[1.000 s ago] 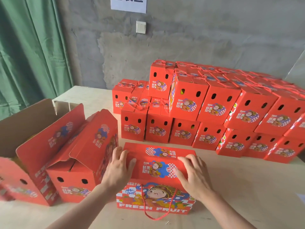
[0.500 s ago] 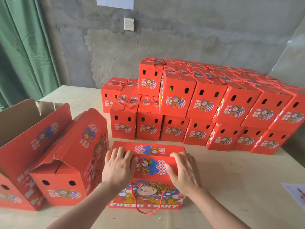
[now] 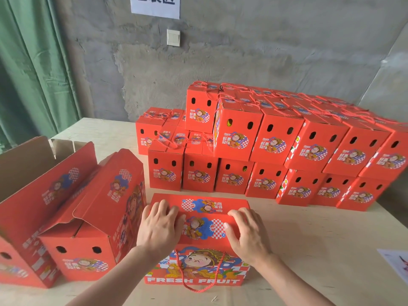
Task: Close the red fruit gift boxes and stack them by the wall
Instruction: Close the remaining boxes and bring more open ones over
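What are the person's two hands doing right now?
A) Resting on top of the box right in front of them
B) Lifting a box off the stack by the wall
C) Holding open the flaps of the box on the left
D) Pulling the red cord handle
A: the left hand and right hand both lie on the lid of the near box, while its cord handle hangs untouched down the front.

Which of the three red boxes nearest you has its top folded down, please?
The FRESH FRUIT box, pressed flat under the left hand and right hand; the neighbouring open box and the far-left open box both have flaps standing up.
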Available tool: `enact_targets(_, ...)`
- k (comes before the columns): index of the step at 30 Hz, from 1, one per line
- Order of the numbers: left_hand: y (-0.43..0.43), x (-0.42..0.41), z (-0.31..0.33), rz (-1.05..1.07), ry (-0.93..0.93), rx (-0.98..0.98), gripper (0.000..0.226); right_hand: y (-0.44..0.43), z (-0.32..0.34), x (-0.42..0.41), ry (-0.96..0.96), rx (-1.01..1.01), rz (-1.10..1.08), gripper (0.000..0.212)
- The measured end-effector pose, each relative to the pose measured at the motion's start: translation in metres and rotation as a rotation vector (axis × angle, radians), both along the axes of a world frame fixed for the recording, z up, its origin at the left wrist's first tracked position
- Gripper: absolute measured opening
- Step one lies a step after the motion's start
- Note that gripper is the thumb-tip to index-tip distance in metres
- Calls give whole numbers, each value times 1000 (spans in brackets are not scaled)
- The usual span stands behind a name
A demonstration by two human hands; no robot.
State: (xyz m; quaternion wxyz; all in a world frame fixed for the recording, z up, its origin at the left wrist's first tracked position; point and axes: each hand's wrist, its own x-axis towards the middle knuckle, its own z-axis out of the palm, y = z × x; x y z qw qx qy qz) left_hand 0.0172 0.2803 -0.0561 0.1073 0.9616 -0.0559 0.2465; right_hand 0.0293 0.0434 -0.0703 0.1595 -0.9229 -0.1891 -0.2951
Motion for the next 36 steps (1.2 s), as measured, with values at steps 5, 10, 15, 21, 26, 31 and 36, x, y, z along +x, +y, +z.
enact_targets(5,4,1,-6,-39,-25,-64,44,-1,-6,-2,-64,-16,-82,42)
enact_targets(10,11,10,4,71,31,-522,44,0,3,0,-51,356,-62,35)
enact_targets(15,37,27,24,261,215,-1021,42,-16,21,21,490,1139,-407,38)
enact_targets(21,39,21,22,35,391,-1369,36,-23,44,25,700,1195,17,32)
enact_targets(26,39,20,25,-1,393,-1222,26,-22,46,33,765,973,67,30)
enact_targets(31,44,21,22,33,346,-914,20,-34,41,33,846,692,167,11)
enact_targets(36,41,19,7,33,197,-758,10,-39,31,35,789,471,115,15)
